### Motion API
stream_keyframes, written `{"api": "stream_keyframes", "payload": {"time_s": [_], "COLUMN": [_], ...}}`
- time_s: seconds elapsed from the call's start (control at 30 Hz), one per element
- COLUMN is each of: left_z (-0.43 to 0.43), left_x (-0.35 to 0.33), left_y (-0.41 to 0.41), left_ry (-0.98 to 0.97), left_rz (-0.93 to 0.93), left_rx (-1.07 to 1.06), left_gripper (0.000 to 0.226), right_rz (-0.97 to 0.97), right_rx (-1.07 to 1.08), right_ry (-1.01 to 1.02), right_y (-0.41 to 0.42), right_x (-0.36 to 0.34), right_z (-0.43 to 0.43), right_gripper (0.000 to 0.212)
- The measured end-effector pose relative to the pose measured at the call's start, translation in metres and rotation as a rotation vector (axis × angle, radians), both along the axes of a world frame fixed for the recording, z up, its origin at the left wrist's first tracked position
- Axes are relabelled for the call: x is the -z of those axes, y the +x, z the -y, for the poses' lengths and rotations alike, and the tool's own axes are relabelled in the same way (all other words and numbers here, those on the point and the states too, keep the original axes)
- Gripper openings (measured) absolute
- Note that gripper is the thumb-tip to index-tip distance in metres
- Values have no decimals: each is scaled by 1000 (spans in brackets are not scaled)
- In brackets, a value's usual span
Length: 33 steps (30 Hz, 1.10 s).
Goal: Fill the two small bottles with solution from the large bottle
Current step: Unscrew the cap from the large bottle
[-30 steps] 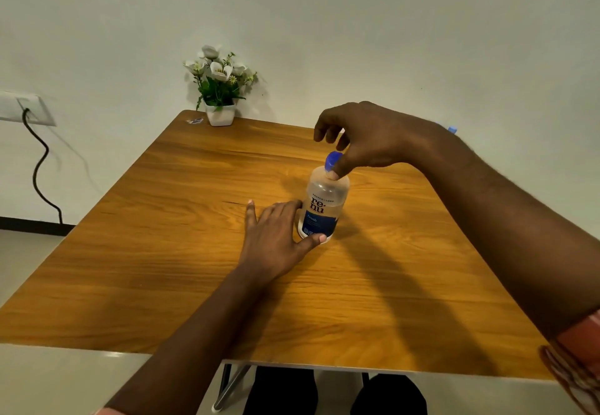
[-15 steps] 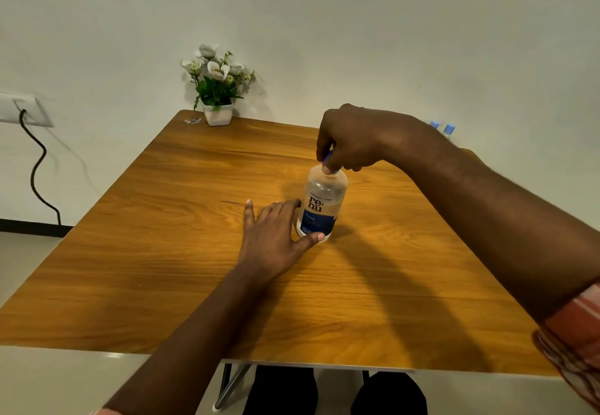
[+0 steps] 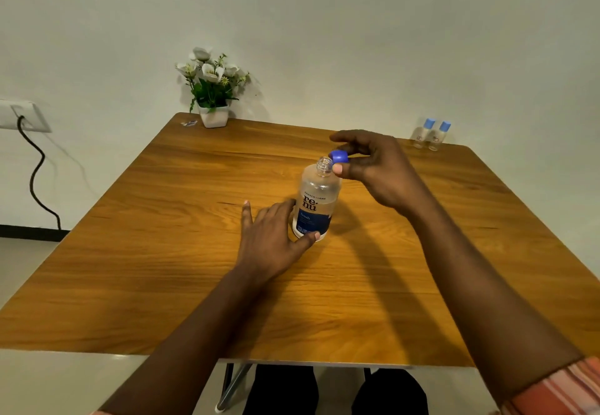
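The large clear bottle (image 3: 315,202) with a blue label stands upright mid-table, its threaded neck uncovered. My left hand (image 3: 271,236) lies against its base, thumb and fingers around the bottom. My right hand (image 3: 373,166) hovers just right of the neck and pinches the blue cap (image 3: 339,157) between thumb and fingers, clear of the bottle. Two small bottles (image 3: 429,135) with light blue caps stand side by side at the far right edge of the table, against the wall.
The wooden table (image 3: 162,252) fills the view. A white pot of artificial flowers (image 3: 212,93) sits at the far left corner, with a small scrap (image 3: 189,123) beside it. A wall socket with a black cable (image 3: 32,168) is at the left.
My right hand has lifted the blue cap off the large bottle and moved it slightly right. The two small bottles have come fully into view. My left hand has stayed at the base.
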<state>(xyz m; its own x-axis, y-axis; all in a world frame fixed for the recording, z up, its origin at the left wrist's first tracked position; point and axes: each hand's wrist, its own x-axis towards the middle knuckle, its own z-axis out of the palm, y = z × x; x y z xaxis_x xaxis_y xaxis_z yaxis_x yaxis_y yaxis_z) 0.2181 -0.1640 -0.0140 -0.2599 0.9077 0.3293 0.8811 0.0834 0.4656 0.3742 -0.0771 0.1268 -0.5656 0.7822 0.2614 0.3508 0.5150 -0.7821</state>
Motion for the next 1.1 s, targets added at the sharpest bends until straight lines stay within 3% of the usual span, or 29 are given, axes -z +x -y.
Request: {"api": "stream_keyframes", "payload": {"time_s": [0.17,0.4,0.6,0.77,1.1], "left_z": [-5,-10,-15,-18,-19], "left_x": [-1,0,-1,-4,-1], "left_y": [10,7,-14,-31,-49], "left_ry": [44,101,112,103,104], "left_rz": [105,162,200,198,220], "left_rx": [-23,-71,-122,-170,-203], "left_gripper": [83,71,72,69,66], "right_rz": [-151,-393,-249,-65,164], "right_rx": [49,304,325,306,273], "right_ry": [-15,-41,-164,-84,66], "right_y": [1,0,-14,-36,-65], "right_x": [30,69,106,122,138], "right_z": [10,16,10,1,-11], "right_gripper": [38,29,53,41,37]}}
